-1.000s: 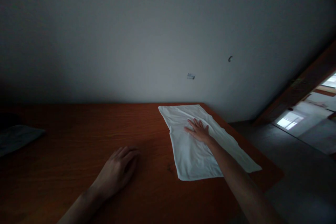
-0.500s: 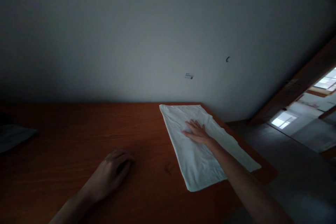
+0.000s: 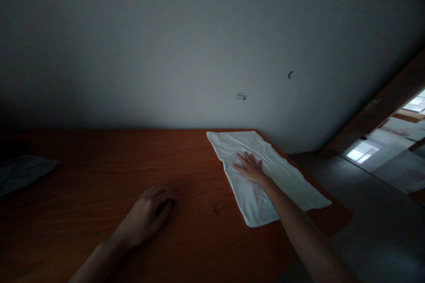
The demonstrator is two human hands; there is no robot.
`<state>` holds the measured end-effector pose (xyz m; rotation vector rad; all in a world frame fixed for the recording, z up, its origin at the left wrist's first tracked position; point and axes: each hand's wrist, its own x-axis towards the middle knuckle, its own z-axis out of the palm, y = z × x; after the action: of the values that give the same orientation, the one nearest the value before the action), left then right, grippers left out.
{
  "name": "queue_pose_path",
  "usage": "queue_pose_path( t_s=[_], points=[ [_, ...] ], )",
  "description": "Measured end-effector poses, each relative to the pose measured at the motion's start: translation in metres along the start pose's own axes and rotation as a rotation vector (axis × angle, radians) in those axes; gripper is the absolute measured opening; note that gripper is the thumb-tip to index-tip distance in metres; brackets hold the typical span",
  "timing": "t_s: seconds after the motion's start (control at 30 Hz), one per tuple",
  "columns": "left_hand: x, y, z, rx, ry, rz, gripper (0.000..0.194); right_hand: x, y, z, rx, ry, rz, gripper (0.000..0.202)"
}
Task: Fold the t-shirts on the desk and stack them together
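Note:
A white cloth [image 3: 282, 177] lies spread and wrinkled on the right end of the brown wooden table [image 3: 139, 159]. My right hand [image 3: 249, 168] rests palm down on the cloth, open, with the fingers spread. A bend shows in the cloth's left edge beside this hand. My forearm hides part of the cloth's near side. To the left of the cloth, my left hand [image 3: 151, 214] rests on the bare wood. Its fingers are loosely curled, the thumb stands apart from them, and nothing shows in it.
A dim greyish fabric piece [image 3: 28, 170] lies at the table's far left. Behind the table rises a pale wall [image 3: 149, 53] with a small label [image 3: 241, 96] and a dark hook-like mark [image 3: 290, 74]. On the right are the floor [image 3: 328, 177] and a brown door [image 3: 368, 112].
The cloth's near corner has shifted away from me and slightly right, and its left edge has bent. My right hand stays flat on it. The view has turned slightly left.

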<state>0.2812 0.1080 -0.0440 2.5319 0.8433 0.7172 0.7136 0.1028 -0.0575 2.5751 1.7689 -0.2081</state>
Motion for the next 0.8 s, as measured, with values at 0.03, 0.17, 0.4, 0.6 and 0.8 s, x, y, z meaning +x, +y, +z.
queue_pose_path(
  t_s=[0.03, 0.17, 0.4, 0.6, 0.8],
  points=[
    [0.000, 0.000, 0.000, -0.004, 0.004, 0.000, 0.030, -0.001, 0.000, 0.000, -0.014, -0.002, -0.009, 0.082],
    [0.000, -0.002, 0.001, -0.023, 0.005, 0.005, 0.028, -0.009, -0.005, -0.009, -0.078, -0.054, -0.049, 0.081],
    [-0.002, 0.002, 0.001, -0.236, 0.063, -0.131, 0.024, -0.017, -0.050, -0.021, 0.008, 0.080, -0.187, 0.081],
    [0.000, -0.016, 0.001, -0.750, 0.463, -0.490, 0.042, -0.041, -0.176, 0.022, 0.681, 0.407, -0.532, 0.054],
    [0.002, -0.027, -0.006, -1.232, 0.752, -0.673, 0.051, -0.073, -0.257, 0.051, 1.105, 0.316, -0.411, 0.049]
  ],
)
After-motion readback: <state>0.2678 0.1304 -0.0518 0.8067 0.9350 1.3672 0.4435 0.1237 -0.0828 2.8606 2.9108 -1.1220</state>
